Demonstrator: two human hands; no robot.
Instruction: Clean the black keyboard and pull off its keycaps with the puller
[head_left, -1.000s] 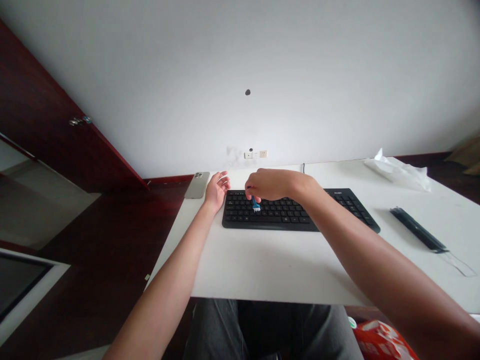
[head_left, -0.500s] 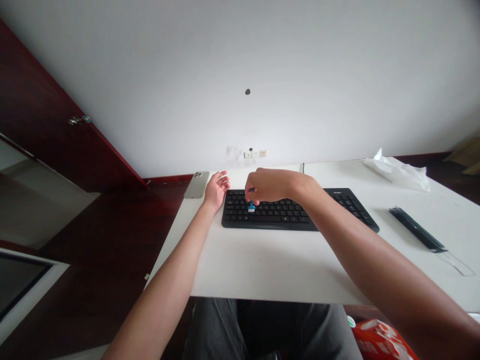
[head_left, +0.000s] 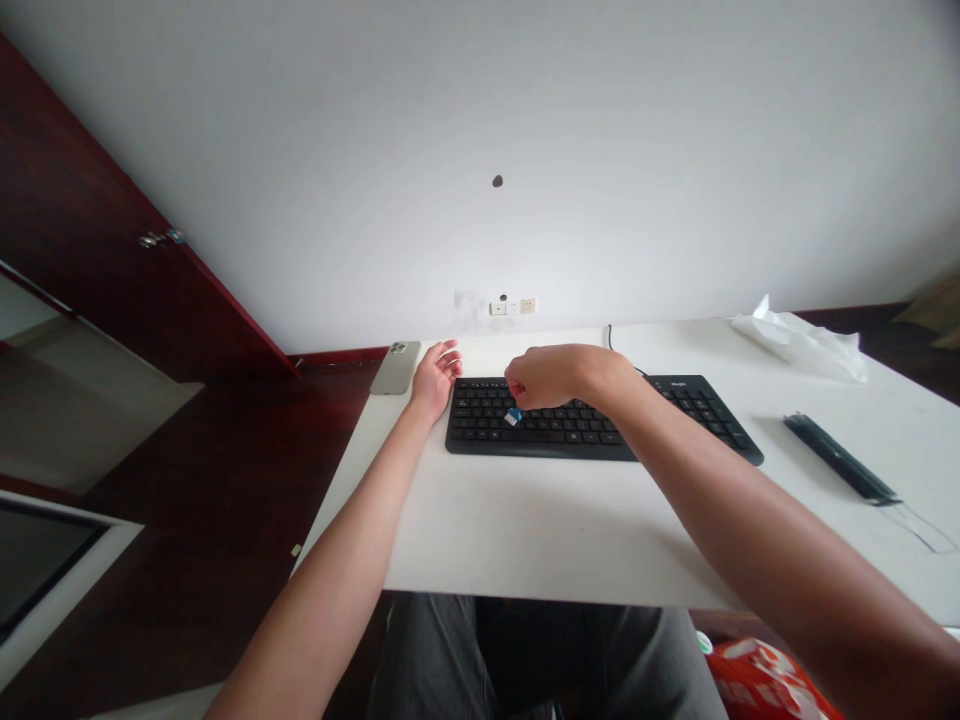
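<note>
The right hand [head_left: 547, 377] is clamped on a small blue brush [head_left: 513, 416], its bristles at the keys on the nine o'clock side of the black keyboard [head_left: 577, 425], which lies on the white worktop [head_left: 517, 530]. Holding nothing, fingers loosely apart, the left hand [head_left: 433, 383] is at the keyboard's ten o'clock corner. Brushing appears unfinished; which keys are done doesn't show.

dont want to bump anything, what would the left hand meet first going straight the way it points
Probably the wall, near the grey smudge left of the sockets; the white table stretches between it and the left hand. Depth is unclear from this one view.
</note>
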